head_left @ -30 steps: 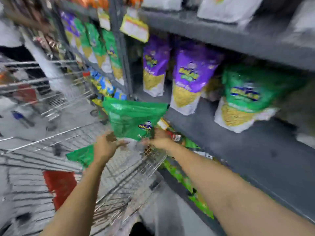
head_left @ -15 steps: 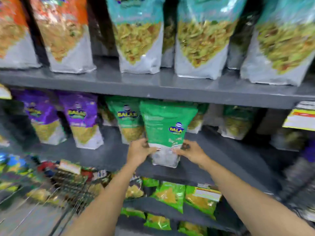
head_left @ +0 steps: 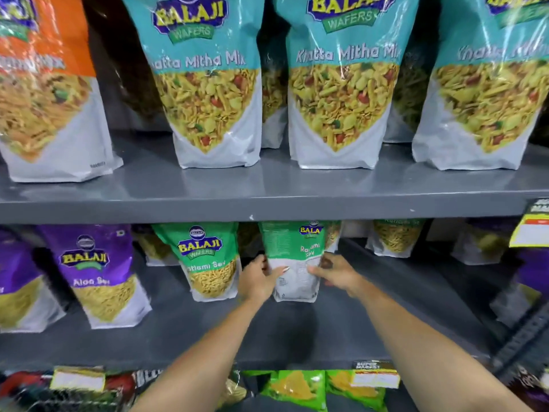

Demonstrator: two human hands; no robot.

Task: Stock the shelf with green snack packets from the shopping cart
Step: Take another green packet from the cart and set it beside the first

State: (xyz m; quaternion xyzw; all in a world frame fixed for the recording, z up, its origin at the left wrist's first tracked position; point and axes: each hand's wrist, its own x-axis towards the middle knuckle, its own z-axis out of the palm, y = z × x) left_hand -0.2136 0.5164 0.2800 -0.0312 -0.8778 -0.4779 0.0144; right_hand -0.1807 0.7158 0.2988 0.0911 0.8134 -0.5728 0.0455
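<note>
A green snack packet (head_left: 297, 254) stands upright with its back side toward me on the grey middle shelf (head_left: 208, 328). My left hand (head_left: 258, 279) grips its lower left edge. My right hand (head_left: 337, 273) grips its lower right edge. Just to its left stands another green packet (head_left: 205, 257) facing front. More green packets (head_left: 395, 236) sit further back on the right. The shopping cart is out of view.
Purple packets (head_left: 98, 272) fill the left of the middle shelf. Teal packets (head_left: 208, 84) and an orange packet (head_left: 44, 93) stand on the shelf above. Small green bags (head_left: 297, 388) and price labels (head_left: 375, 377) line the lower shelf. A yellow tag (head_left: 531, 230) hangs at right.
The view swung from the cart to the shelf. Both hands carried the green packet from above the cart into the middle shelf, beside the other green packet.
</note>
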